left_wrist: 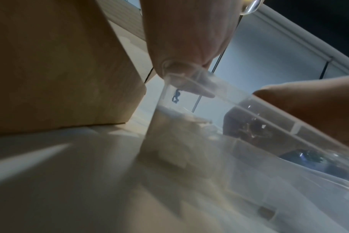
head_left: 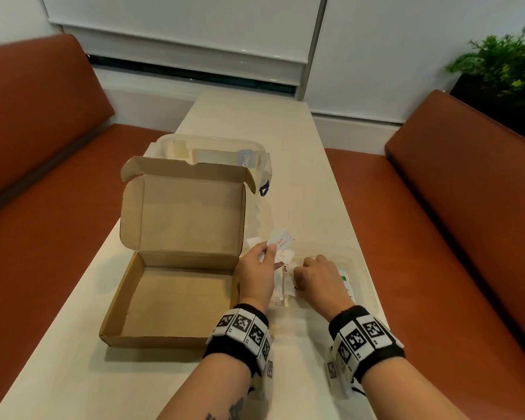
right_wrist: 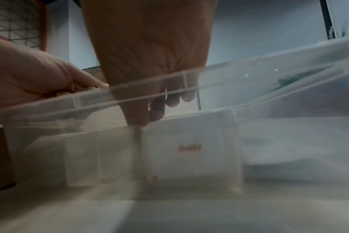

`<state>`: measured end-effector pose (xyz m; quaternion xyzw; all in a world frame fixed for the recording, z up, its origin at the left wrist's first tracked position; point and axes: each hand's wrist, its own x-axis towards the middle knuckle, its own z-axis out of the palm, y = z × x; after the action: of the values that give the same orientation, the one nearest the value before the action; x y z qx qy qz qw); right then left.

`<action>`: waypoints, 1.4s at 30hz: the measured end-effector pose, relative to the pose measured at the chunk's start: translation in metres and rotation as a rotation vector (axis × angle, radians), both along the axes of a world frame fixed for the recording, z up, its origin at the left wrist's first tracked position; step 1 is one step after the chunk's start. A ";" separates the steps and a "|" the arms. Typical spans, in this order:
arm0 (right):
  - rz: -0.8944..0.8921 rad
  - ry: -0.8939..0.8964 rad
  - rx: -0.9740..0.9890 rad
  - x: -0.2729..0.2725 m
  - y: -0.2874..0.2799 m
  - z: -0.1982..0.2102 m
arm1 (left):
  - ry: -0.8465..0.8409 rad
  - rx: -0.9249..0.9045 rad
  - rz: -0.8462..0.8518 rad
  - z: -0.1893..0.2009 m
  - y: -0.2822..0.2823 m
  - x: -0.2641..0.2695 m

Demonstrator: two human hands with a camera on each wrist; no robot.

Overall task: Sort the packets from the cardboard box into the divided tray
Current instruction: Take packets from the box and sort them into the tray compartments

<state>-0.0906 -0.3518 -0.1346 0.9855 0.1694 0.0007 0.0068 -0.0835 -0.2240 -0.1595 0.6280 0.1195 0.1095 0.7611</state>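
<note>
Partly hidden: clear tray (head_left: 364, 277) behind both hands; packets blurred.

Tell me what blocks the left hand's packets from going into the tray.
Mainly the right hand: it is down in the tray, fingers on packets there. The left hand holds its packets just above the tray's far left corner.

The open brown cardboard box (head_left: 176, 277) is set left of the clear divided plastic tray (head_left: 362, 280); a clear lidded plastic container (head_left: 255, 147) is placed behind the box.

Pale counter (head_left: 249, 122) between two rust-brown benches (head_left: 42, 122); white blinds (head_left: 176, 31) behind; green plant (head_left: 503, 62) far right.
</note>
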 end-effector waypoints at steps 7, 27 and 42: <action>-0.163 -0.026 0.493 0.003 0.000 0.010 | 0.008 0.036 -0.039 0.007 0.001 -0.003; -0.406 0.211 0.648 -0.009 -0.057 0.043 | -0.027 0.067 -0.165 0.014 -0.014 -0.011; -0.406 0.212 0.422 -0.018 -0.048 0.005 | -0.012 -0.031 -0.160 0.007 -0.012 -0.007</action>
<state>-0.1085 -0.3995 -0.1292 0.9734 -0.0349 -0.0681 -0.2158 -0.0903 -0.2362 -0.1522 0.6231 0.0659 0.0504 0.7778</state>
